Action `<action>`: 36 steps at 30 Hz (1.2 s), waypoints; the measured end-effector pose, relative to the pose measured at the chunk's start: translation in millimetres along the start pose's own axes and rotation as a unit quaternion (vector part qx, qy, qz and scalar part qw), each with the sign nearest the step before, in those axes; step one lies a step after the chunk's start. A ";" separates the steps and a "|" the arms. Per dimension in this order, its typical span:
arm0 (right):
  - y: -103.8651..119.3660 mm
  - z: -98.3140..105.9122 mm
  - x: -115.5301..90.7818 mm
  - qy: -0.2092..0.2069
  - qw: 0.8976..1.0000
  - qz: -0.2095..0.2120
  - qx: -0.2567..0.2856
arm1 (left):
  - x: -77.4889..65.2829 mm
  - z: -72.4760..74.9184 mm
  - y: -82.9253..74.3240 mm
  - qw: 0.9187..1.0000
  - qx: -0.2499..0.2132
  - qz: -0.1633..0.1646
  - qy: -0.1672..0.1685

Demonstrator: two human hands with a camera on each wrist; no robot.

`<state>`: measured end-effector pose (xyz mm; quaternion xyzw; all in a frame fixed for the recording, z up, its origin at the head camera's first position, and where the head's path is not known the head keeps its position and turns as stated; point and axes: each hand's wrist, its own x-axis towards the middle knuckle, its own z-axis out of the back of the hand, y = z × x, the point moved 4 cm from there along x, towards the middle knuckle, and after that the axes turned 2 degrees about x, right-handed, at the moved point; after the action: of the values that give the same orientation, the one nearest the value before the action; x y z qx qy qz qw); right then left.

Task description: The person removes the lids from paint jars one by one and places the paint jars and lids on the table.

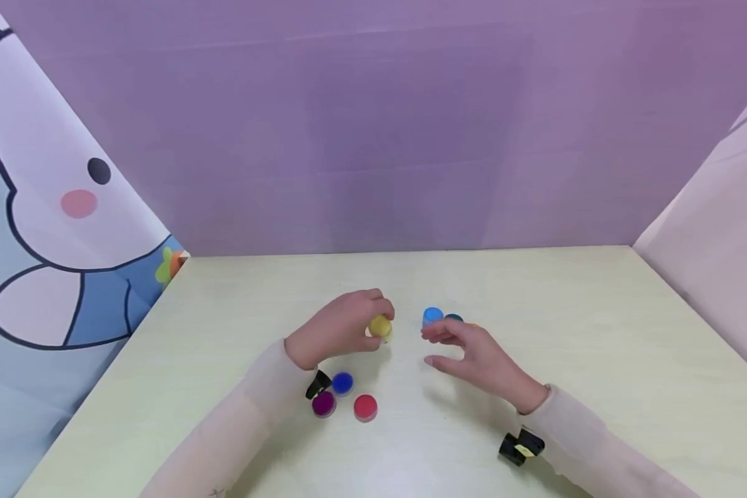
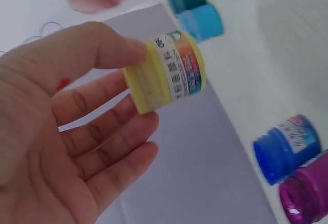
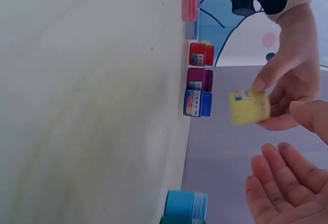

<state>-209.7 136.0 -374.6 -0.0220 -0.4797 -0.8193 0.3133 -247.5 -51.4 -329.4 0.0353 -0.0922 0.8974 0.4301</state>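
My left hand (image 1: 341, 326) pinches a small yellow paint jar (image 2: 166, 73) between thumb and fingers, held up above the table. A label with printed characters wraps round the jar. My right hand (image 1: 484, 361) is a short way to the right, thumb and fingers spread apart with nothing between them. Just beyond its fingertips stand a light blue jar (image 1: 432, 316) and a dark green jar (image 1: 454, 317). An orange jar (image 1: 474, 325) is mostly hidden behind that hand. Near my left wrist stand a blue jar (image 1: 342, 382), a purple jar (image 1: 324, 404) and a red jar (image 1: 365, 407).
The pale table (image 1: 566, 297) meets a purple backdrop (image 1: 411, 138) at its far edge. A cloth with a cartoon figure (image 1: 56, 187) hangs at the left. In the right wrist view, a pinkish ribbed object (image 3: 190, 2) shows past the red jar.
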 end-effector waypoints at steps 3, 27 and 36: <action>-0.2 -2.0 1.6 -0.011 1.000 -0.009 0.024 | -4.7 6.2 -10.0 0.999 -0.015 -0.029 -0.019; 6.6 -20.4 6.8 0.004 0.982 -0.041 0.183 | -11.3 22.3 -43.4 0.987 -0.095 -0.119 -0.061; 9.5 -21.9 6.3 0.010 0.984 -0.033 0.177 | -13.2 24.5 -44.3 0.981 -0.116 -0.152 -0.046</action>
<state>-203.9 112.1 -376.9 0.0571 -0.6145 -0.7315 0.2899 -205.2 -39.2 -301.3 0.0402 -0.2086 0.8025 0.5576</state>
